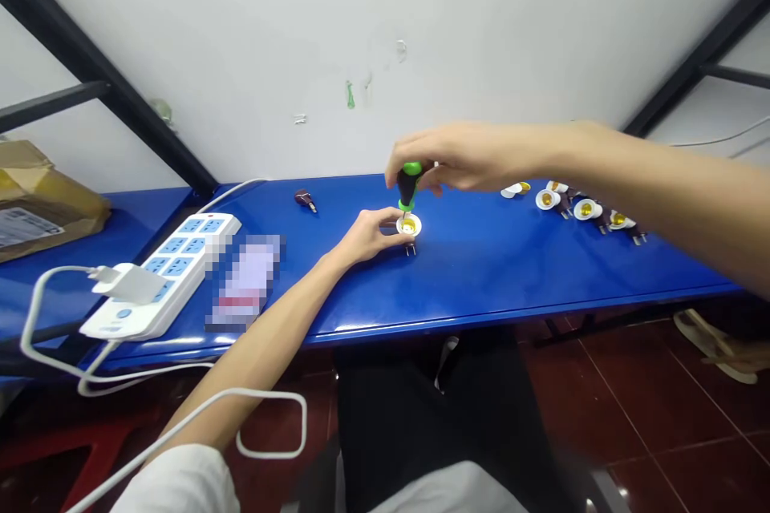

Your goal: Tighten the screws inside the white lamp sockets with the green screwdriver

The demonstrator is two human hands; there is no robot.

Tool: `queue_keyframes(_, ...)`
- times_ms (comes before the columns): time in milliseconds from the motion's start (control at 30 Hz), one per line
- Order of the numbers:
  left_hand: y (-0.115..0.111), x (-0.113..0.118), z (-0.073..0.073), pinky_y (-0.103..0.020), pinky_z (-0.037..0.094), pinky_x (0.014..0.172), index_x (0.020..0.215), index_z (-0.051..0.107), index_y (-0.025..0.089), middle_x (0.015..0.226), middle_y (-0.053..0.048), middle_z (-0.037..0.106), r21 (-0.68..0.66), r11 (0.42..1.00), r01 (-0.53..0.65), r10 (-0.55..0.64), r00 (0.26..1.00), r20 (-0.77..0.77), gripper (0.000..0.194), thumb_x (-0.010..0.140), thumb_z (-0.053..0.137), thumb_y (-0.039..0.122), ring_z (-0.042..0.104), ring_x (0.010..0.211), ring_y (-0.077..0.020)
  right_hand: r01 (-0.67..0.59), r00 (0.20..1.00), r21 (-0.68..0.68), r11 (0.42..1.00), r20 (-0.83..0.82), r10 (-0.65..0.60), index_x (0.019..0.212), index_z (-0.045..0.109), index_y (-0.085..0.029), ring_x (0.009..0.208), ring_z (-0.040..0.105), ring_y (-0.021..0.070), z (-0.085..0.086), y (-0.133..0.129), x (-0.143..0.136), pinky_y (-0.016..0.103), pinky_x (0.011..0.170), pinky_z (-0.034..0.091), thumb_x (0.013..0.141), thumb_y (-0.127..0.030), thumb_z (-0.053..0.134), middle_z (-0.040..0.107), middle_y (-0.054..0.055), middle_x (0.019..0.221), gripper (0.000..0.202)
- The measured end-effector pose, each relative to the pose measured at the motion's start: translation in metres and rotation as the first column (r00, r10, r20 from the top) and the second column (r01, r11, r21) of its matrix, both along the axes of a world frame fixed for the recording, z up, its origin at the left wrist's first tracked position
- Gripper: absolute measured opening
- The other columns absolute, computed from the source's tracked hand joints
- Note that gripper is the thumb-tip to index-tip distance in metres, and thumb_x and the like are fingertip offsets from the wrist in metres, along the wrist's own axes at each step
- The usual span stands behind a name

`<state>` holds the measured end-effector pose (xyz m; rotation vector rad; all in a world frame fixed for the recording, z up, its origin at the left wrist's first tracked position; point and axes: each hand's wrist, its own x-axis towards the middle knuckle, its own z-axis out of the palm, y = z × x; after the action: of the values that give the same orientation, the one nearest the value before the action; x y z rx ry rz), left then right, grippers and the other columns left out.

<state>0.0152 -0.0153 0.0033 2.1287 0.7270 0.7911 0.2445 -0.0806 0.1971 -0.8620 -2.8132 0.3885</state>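
My left hand (378,234) pinches a white lamp socket (410,226) against the blue table (469,272). Its brass-coloured inside faces up, and two metal plug prongs stick out below it. From above, my right hand (430,160) is wrapped round the green and black handle of a screwdriver (407,186), which stands upright. The screwdriver's tip reaches down into the socket; what it touches there is too small to tell.
Several more lamp sockets (586,210) lie at the right under my forearm. A small dark brown plug piece (305,199) lies at the back left. A white power strip (198,256) with a charger (133,284), a blurred phone (248,280), white cables and a cardboard box (42,204) are on the left.
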Motion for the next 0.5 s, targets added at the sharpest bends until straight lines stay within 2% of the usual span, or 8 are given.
queue_keyframes(100, -0.001, 0.0, 0.001, -0.05, 0.063, 0.11, 0.11, 0.079, 0.017, 0.112, -0.008, 0.083, 0.003, 1.0, -0.016, 0.016, 1.0, -0.009, 0.06, 0.076, 0.084, 0.067, 0.08, 0.109, -0.0298, -0.027, 0.999, 0.115, 0.993, 0.045, 0.022, 0.109, 0.072, -0.02, 0.091, 0.063, 0.0148, -0.001, -0.002, -0.009, 0.028, 0.072, 0.04, 0.094, -0.005, 0.055, 0.069, 0.005, 0.108, 0.027)
queue_keyframes(200, -0.002, 0.0, 0.003, -0.05, 0.062, 0.111, 0.11, 0.079, 0.018, 0.112, -0.008, 0.084, -0.021, 0.999, -0.024, 0.024, 1.0, -0.018, 0.059, 0.076, 0.084, 0.066, 0.08, 0.11, -0.0301, -0.023, 0.994, 0.186, 0.982, 0.108, 0.002, 0.109, 0.073, -0.018, 0.091, 0.065, 0.0153, -0.001, -0.001, -0.016, 0.029, 0.073, 0.038, 0.095, -0.004, 0.054, 0.07, 0.006, 0.11, 0.028)
queue_keyframes(367, -0.002, 0.0, 0.004, -0.049, 0.06, 0.115, 0.115, 0.079, 0.019, 0.124, -0.008, 0.082, -0.048, 0.999, -0.023, 0.022, 0.999, -0.023, 0.059, 0.076, 0.085, 0.064, 0.079, 0.114, -0.0288, 0.135, 0.977, 0.256, 0.957, 0.128, -0.172, 0.114, 0.073, -0.019, 0.089, 0.065, 0.0193, 0.002, 0.004, -0.021, 0.032, 0.074, 0.039, 0.1, -0.024, 0.064, 0.073, 0.008, 0.116, 0.017)
queue_keyframes(500, -0.001, -0.001, 0.002, -0.052, 0.059, 0.116, 0.119, 0.078, 0.02, 0.127, -0.009, 0.081, -0.043, 0.999, -0.013, 0.012, 0.999, -0.03, 0.06, 0.076, 0.086, 0.062, 0.078, 0.115, -0.0299, 0.223, 0.959, 0.258, 0.94, 0.113, -0.259, 0.108, 0.073, -0.018, 0.093, 0.065, 0.0244, 0.003, 0.009, -0.021, 0.034, 0.076, 0.041, 0.099, -0.046, 0.07, 0.074, 0.011, 0.104, 0.029)
